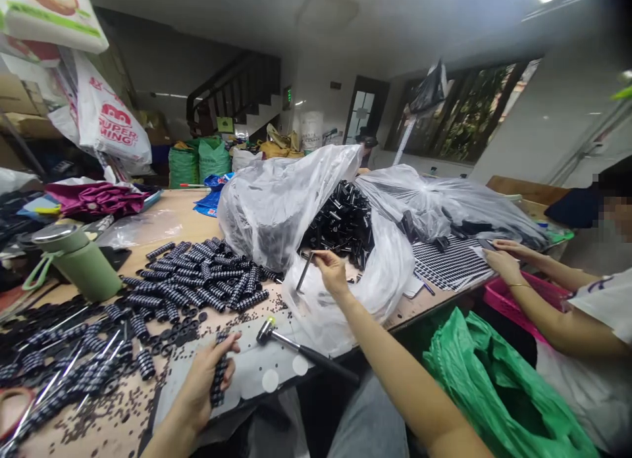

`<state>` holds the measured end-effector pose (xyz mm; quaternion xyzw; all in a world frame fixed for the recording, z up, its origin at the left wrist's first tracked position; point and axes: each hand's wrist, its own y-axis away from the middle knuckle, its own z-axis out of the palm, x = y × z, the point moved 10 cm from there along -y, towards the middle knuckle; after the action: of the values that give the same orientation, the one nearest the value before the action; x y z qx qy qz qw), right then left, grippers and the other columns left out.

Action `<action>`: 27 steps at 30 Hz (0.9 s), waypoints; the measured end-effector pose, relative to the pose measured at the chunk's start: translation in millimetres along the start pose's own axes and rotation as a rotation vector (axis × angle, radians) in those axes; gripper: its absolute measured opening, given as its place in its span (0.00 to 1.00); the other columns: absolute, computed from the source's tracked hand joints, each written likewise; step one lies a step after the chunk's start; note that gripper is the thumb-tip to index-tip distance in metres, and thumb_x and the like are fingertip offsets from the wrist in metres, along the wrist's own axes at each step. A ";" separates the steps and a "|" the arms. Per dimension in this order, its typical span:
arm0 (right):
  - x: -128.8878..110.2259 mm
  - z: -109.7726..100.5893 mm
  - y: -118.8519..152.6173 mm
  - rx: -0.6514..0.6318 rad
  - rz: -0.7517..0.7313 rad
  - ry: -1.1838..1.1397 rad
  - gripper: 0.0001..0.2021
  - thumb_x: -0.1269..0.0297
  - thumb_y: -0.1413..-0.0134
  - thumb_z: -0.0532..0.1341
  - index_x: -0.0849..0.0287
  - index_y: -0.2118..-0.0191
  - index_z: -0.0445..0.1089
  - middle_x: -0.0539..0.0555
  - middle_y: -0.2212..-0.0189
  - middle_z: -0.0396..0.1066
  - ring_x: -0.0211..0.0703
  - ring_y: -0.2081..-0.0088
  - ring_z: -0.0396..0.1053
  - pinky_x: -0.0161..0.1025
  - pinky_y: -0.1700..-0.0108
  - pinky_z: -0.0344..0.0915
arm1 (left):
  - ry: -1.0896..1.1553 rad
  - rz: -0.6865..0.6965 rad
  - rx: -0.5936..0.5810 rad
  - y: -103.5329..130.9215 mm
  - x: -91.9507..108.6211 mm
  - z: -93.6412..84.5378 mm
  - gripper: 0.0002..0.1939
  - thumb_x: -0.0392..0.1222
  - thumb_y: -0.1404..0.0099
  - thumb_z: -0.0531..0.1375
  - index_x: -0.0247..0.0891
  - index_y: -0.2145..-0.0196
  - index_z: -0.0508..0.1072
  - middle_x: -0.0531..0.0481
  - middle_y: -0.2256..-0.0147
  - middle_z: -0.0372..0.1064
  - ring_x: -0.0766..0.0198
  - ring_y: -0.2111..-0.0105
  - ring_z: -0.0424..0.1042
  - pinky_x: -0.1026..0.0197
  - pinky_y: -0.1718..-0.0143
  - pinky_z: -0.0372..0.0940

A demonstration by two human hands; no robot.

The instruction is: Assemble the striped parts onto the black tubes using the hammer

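My left hand [197, 379] is closed around a black-and-white ridged cylinder [218, 382], held upright above the grey mat [247, 366] at the table's front edge. Between the fingertips of my right hand [332, 272] is a slim dark stick-like piece [305, 274], tilted, its exact kind unclear. That hand is by the mouth of a translucent plastic bag [266, 208] full of shiny black parts [343, 221]. Between my hands a hammer [316, 360] with a black handle lies on the mat. Beyond my left hand is a heap of similar ridged cylinders [197, 274].
Ridged cylinders with metal rods [93, 359], black discs [180, 331] and tiny brown bits cover the left side. A green flask [81, 264] stands behind them. At right, a co-worker's hands [506, 257] are near a patterned sheet [451, 264], above a green sack [503, 379].
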<state>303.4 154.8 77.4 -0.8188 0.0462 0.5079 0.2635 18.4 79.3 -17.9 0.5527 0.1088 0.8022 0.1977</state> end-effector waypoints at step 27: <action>-120.0 114.2 159.2 -0.690 -0.467 -0.039 0.55 0.50 0.76 0.70 0.60 0.41 0.40 0.64 0.43 0.44 0.54 0.41 0.44 0.48 0.41 0.49 | 0.094 0.090 -0.063 4.0 13.2 9.2 0.21 0.52 0.45 0.55 0.36 0.59 0.66 0.60 0.85 0.56 0.75 0.92 0.53 0.73 0.92 0.46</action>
<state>99.0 50.0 79.5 -0.8378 -0.3186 0.4357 0.0823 22.1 81.2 -1.8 0.5124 0.0679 0.8383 0.1734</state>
